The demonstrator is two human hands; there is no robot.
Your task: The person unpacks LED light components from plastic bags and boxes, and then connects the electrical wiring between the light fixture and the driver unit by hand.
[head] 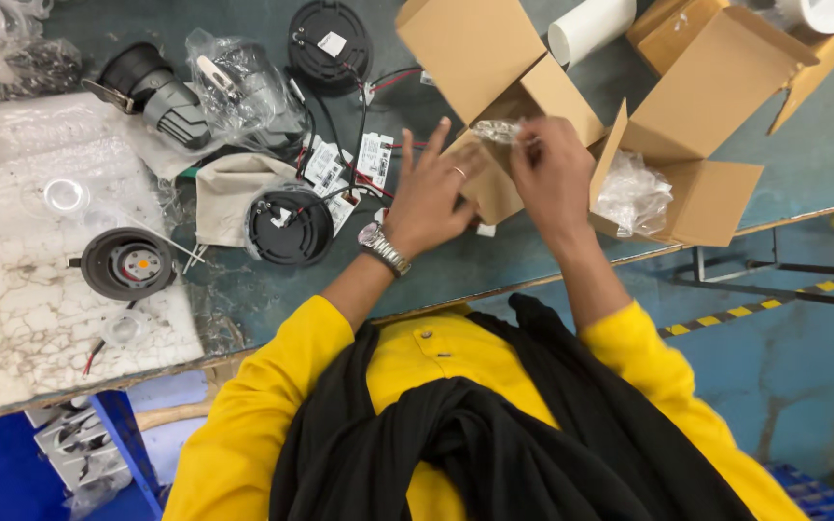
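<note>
My left hand (429, 189) rests against the side of a small open cardboard box (494, 87), fingers spread, with a ring and a metal wristwatch on that arm. My right hand (550, 174) pinches a clear plastic bag (496, 131) at the box's opening. The box stands on a dark green worktable (243, 299), its flaps up. What is inside the bag is hidden.
A second open cardboard box (707, 116) with a plastic bag (632, 193) stands to the right. Round black lamp parts (290, 226) (330, 43) (127, 262), wires, labels and a bagged fitting (234, 87) lie at left. A white foam sheet (21, 318) covers the left end. A white tube (591, 27) lies behind.
</note>
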